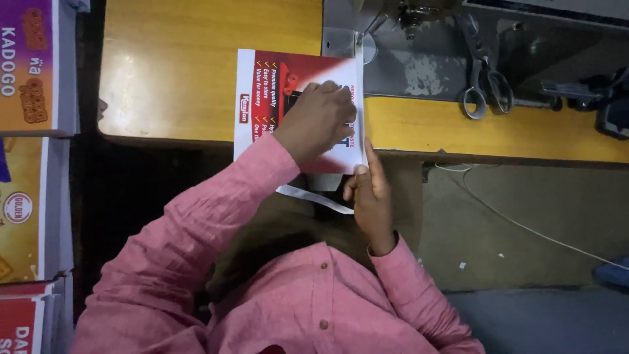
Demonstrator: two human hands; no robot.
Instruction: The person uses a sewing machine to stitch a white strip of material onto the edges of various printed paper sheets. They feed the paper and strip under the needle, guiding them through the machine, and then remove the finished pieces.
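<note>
A red and white printed bag [262, 98] lies flat on the yellow wooden sewing table [177, 59], its near end hanging over the table's front edge. My left hand [318, 121] rests palm down on the bag, fingers curled near its right edge. My right hand [372, 196] touches the bag's near right corner with thumb and fingers. A white strip [314, 198] hangs below the bag between my hands. Both arms are in pink sleeves.
A grey sewing machine bed [426, 65] sits at the back right with its needle area [409, 16] above. Metal scissors [485, 82] lie on it. Stacked printed cartons [29, 65] stand at the left. A white cord [524, 223] runs across the floor.
</note>
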